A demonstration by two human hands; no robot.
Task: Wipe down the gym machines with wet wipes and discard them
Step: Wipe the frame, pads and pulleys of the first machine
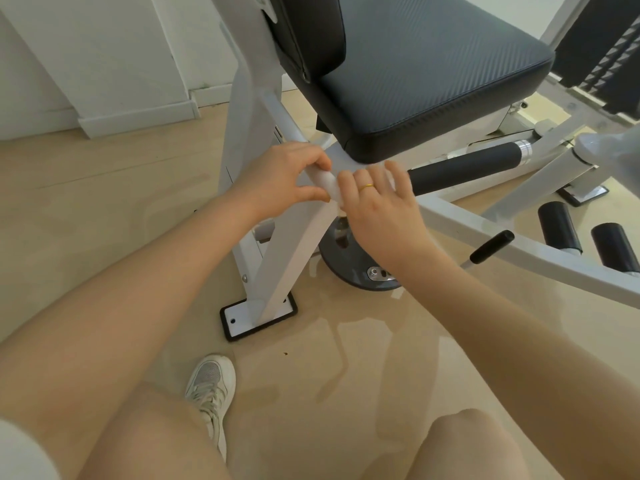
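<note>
A white gym machine frame carries a black padded seat and a black foam handle. A crumpled white wet wipe lies between my two hands, just below the seat's front corner. My left hand grips the wipe with curled fingers and thumb, over the slanted white beam. My right hand, wearing a gold ring, touches the wipe's right end with its fingers spread and partly curled. Part of the wipe is hidden under my right fingers.
A dark round weight plate sits on the floor under my right wrist. Black foot rollers and a small black lever lie at right. A weight stack stands far right. My white shoe rests on the beige floor; a white wall is at left.
</note>
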